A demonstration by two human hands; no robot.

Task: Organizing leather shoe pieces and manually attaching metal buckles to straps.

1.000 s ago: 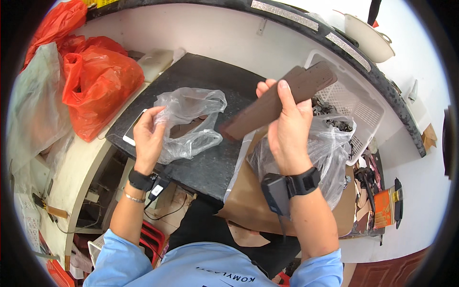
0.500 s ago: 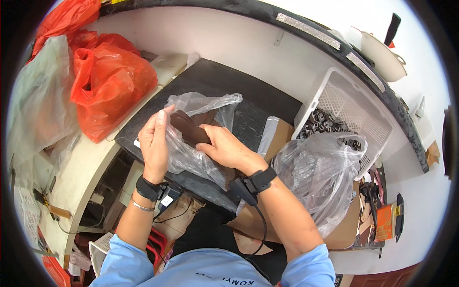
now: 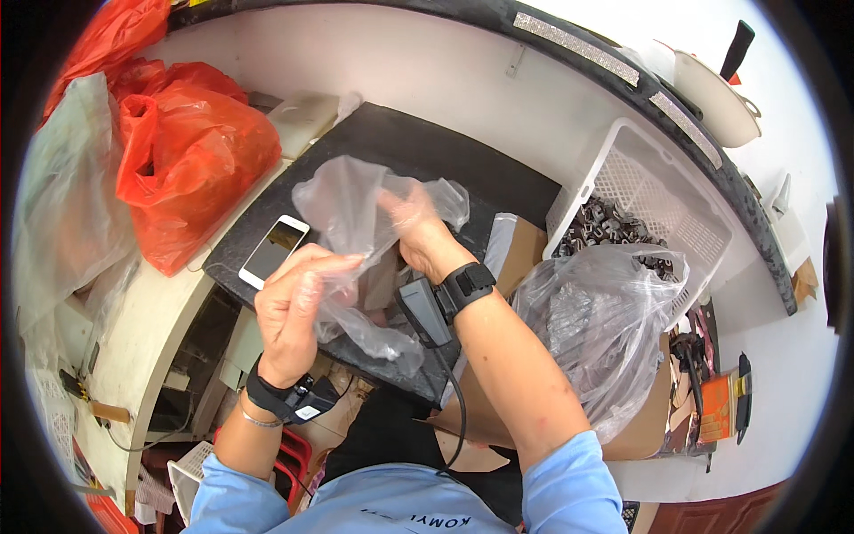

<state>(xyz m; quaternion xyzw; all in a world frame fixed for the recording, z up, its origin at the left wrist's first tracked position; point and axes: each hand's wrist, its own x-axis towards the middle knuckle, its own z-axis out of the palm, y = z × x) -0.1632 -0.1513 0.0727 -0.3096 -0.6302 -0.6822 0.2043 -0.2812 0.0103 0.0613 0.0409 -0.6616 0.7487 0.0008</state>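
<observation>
A clear plastic bag (image 3: 342,200) is bunched up over the black tabletop (image 3: 427,133). My left hand (image 3: 289,307) pinches its near edge between thumb and fingers. At the bag's far side my right hand (image 3: 416,227) has its fingers under or behind the film, which veils them; whether they grip is unclear. Brown flat pieces (image 3: 382,280) show dimly through the plastic, below my right hand. Just beyond my left hand, a white phone (image 3: 274,252) lies on the tabletop.
To the right, a white plastic basket (image 3: 614,147) holds many small dark metal parts. A large clear bag (image 3: 596,311) and cardboard (image 3: 507,267) lie before it. Red plastic bags (image 3: 196,160) stand at left on a pale counter (image 3: 160,356). A dark shelf edge (image 3: 587,62) runs overhead.
My right hand has gone from gripping the brown pieces to the far part of the bag. My left hand has come lower and nearer, pinching the film. The phone has come into sight.
</observation>
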